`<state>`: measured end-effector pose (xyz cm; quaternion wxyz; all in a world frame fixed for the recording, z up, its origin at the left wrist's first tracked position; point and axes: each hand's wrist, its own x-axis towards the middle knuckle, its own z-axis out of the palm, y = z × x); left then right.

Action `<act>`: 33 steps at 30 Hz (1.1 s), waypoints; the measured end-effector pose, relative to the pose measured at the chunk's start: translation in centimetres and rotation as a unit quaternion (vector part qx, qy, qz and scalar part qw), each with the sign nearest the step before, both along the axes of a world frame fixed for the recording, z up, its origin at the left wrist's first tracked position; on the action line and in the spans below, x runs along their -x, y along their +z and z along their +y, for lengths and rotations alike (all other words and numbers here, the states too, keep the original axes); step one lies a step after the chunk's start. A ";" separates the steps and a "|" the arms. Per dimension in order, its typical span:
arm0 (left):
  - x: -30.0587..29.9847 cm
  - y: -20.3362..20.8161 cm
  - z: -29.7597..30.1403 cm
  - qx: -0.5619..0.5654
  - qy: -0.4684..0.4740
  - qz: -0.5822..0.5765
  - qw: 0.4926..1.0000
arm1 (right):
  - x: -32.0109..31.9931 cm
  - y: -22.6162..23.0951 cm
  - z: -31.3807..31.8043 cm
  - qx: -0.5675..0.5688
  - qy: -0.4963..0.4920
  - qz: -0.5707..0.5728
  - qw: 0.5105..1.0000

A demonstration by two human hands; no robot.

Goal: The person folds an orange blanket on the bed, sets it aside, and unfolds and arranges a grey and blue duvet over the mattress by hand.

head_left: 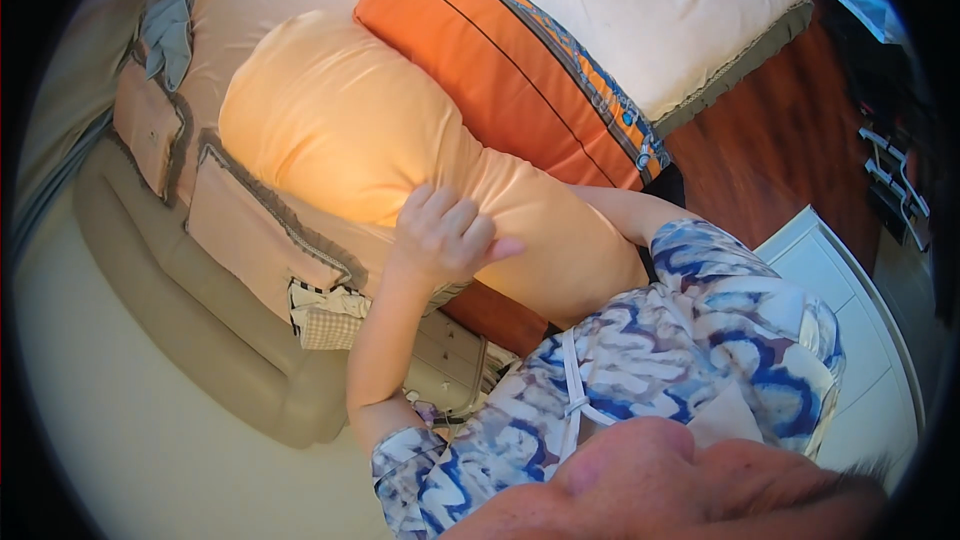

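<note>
A plump yellow-orange pillow [330, 120] stretches from the bed to the front of my patterned shirt. My left hand [445, 230] is closed in a fist on its middle, with the thumb pointing right. Creases run out from under the fingers, and the pillow narrows there. My right forearm [625, 212] passes behind the pillow's near end, which hides the right hand. Beyond the pillow lies an orange cushion-like piece [500, 60] with dark piping and a blue patterned edge, close against it.
A bed with a pale sheet [650, 10] fills the back. Its padded headboard [190, 250] and draped covers stand on the left, with a grey cloth [170, 35] over them. A white cabinet [840, 290] is at the right, beside the reddish wooden floor [770, 150].
</note>
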<state>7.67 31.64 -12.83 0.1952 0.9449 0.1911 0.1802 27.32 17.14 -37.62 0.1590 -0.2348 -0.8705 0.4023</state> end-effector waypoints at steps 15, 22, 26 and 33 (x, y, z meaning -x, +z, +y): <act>-25.0 -7.9 7.1 0.148 -0.049 0.366 0.918 | -17.8 12.0 -5.1 0.574 -0.469 0.217 0.635; -32.2 -13.6 6.8 0.062 0.007 0.262 0.963 | -18.5 16.7 -2.6 0.107 -0.503 -0.143 0.845; -29.2 -11.4 4.4 0.026 0.119 0.057 0.991 | -17.0 8.8 -1.8 0.048 -0.505 -0.297 0.809; -14.9 -8.7 -2.6 -0.002 0.503 0.107 0.858 | -17.7 11.8 0.4 0.050 -0.516 -0.235 0.822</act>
